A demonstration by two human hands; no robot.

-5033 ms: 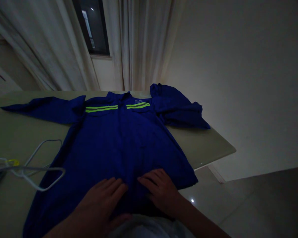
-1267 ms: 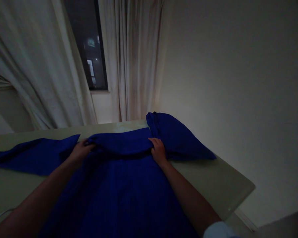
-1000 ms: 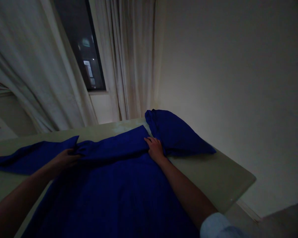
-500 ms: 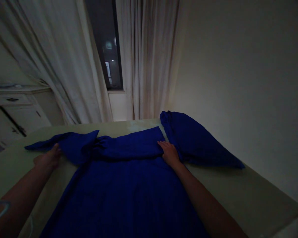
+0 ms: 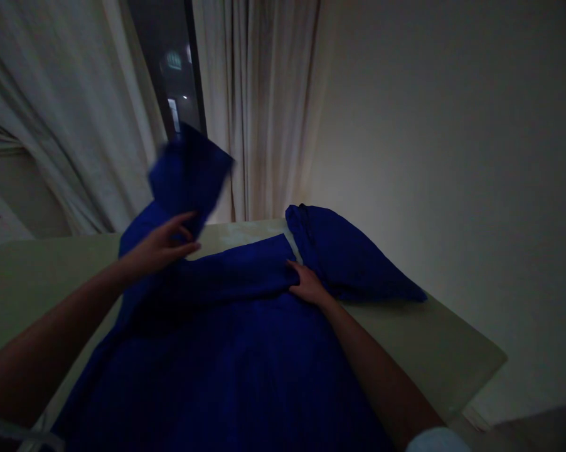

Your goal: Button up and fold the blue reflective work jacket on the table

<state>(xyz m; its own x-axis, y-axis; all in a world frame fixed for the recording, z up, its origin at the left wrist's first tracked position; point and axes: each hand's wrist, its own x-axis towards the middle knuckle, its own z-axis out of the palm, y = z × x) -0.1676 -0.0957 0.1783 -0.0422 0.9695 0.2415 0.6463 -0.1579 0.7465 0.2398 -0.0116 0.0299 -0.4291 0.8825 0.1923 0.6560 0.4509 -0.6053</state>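
A dark blue work jacket (image 5: 226, 376) lies spread on the pale table (image 5: 419, 333), its collar end folded over so the stripes are hidden. My left hand (image 5: 163, 243) is raised with fingers apart, next to the jacket's left sleeve (image 5: 189, 176), which is blurred and up in the air. My right hand (image 5: 309, 287) rests flat on the folded band (image 5: 231, 267), at its end. Just beyond that hand, the jacket's right sleeve (image 5: 344, 257) lies bunched in a thick fold on the table.
The table's right corner and edge drop to the floor at lower right. White curtains (image 5: 259, 113) and a dark window (image 5: 170, 69) stand behind the table, with a plain wall (image 5: 452, 157) on the right. A thin white wire (image 5: 10, 430) shows at bottom left.
The left sleeve has risen from the table into the air beside my left hand. My right hand stays on the fold, and the view has shifted slightly.
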